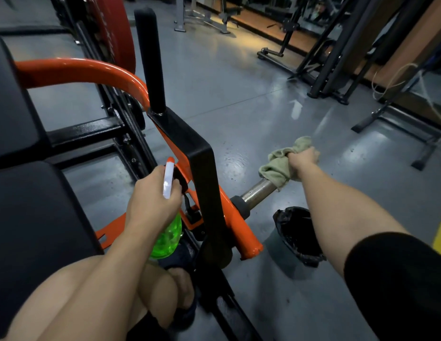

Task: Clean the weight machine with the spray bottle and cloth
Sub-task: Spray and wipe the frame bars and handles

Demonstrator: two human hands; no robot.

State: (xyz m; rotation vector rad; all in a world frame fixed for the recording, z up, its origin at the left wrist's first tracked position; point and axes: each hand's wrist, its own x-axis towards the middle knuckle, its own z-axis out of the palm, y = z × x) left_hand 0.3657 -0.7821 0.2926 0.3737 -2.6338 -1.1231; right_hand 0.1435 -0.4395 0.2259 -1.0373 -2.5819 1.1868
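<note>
Glossy grey floor shows light patches; black equipment frames stand far right.

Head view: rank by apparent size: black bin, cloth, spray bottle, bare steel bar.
1. black bin
2-3. cloth and spray bottle: look alike; the left hand hides part of the bottle, so unranked
4. bare steel bar

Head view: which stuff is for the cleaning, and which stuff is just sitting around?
For the job:
- spray bottle, held in the left hand
- cloth, gripped by the right hand
- bar, under the cloth
- machine

Just lying about:
- bin on the floor
- rack farther off
</note>
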